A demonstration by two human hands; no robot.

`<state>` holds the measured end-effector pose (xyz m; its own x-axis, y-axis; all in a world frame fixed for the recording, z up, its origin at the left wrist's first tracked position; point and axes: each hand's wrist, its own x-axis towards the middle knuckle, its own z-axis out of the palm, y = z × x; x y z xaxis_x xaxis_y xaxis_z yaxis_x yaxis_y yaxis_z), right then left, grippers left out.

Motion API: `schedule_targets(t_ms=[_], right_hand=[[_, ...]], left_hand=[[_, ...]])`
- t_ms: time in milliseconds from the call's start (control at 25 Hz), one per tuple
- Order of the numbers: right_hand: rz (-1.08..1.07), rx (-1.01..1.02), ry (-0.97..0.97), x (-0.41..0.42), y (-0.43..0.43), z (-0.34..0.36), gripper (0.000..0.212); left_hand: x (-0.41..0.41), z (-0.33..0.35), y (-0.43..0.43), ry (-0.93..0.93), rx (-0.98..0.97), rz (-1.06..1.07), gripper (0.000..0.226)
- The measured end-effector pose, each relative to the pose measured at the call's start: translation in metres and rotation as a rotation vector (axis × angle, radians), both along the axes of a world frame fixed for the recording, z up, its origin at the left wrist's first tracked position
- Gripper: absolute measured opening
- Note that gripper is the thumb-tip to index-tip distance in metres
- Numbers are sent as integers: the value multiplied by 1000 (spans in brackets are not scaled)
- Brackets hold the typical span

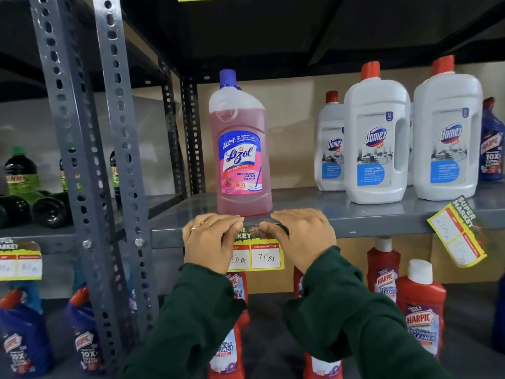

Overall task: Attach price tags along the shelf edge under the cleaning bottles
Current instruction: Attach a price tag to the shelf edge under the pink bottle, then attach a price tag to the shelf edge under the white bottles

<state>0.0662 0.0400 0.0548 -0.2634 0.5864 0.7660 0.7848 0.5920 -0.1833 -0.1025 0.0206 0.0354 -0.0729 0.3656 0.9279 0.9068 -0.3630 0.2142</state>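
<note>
Price tag (266, 257) on shelf edge (369, 225), directly below pink bottle (240, 149). Left hand (210, 239) and right hand (300, 236) pinch tag's top strip against edge, covering most of heading. Left price partly hidden.

Green sleeves (207, 310), gold rings (206, 223)
I wear dark green sleeves with loose cuffs (322, 265) on both arms, and two thin gold rings on my left hand (210, 240).

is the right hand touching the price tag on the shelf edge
Touching. The head view shows the right hand with its thumb lying across the top of the price tag, holding it against the shelf edge.
</note>
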Motion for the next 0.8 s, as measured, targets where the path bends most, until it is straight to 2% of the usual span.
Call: schedule_targets(t_ms=[160,240,320,360,440,560,680,720,800], right_hand=[[151,7,-13,10,-1,2,27],[285,22,98,26,-4,0,20],[265,114,264,52,1,-4,23],[212,165,326,67,4,-6,27],[104,269,383,100,11,-6,38],[-116,339,436,153,18,-8,44],[-424,193,610,205,27,-14,42],[-479,113,651,219,29,-16,39],[-458,-34,657,242,31,-20,38]], left_hand=[[-7,-1,-2,-86,-29,-219,27],[2,3,-7,-232,12,-291,31],[27,6,-13,-353,185,-211,28],[47,8,-14,-304,267,-141,26],[96,9,-9,-53,322,-106,25],[177,10,11,225,185,-128,25],[247,11,29,298,-5,-82,36],[262,9,36,318,-49,-43,40],[282,5,48,348,-97,60,44]])
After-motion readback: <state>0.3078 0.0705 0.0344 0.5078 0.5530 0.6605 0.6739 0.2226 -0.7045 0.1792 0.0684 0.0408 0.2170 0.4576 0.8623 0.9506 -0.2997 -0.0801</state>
